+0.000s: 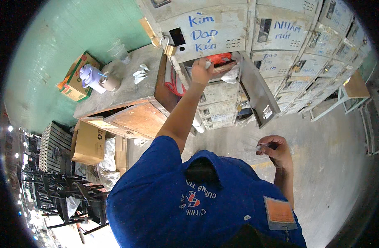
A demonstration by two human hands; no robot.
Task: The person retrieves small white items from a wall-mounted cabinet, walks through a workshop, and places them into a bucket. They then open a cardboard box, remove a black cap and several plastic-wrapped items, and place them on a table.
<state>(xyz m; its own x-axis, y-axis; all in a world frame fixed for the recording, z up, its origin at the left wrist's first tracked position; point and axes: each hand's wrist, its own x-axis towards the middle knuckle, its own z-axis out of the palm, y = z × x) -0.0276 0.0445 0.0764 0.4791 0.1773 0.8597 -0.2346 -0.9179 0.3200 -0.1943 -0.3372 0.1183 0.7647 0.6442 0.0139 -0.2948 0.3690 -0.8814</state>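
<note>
My left hand point(202, 72) reaches into an open locker compartment, its fingers closed around something small and whitish that I cannot make out. Beside it in the compartment lie an orange-red item point(221, 58) and a crumpled white bundle point(231, 75). The compartment's metal door point(259, 93) hangs swung out to the right. Lower down, over the floor, my right hand point(277, 151) pinches several thin clear strips point(251, 145), which look like plastic and are blurred. Small white bundles point(140, 74) rest on the wooden cabinet point(133, 62) to the left.
A purple-lidded jug point(91, 78), a brown mug point(111, 82), a clear cup point(120, 53) and a printed carton point(80, 76) stand on the cabinet. Grey lockers point(276, 35) with padlocks rise ahead. At left are a cardboard box point(89, 142) and stacked black chairs point(69, 192); a bench point(355, 86) stands far right.
</note>
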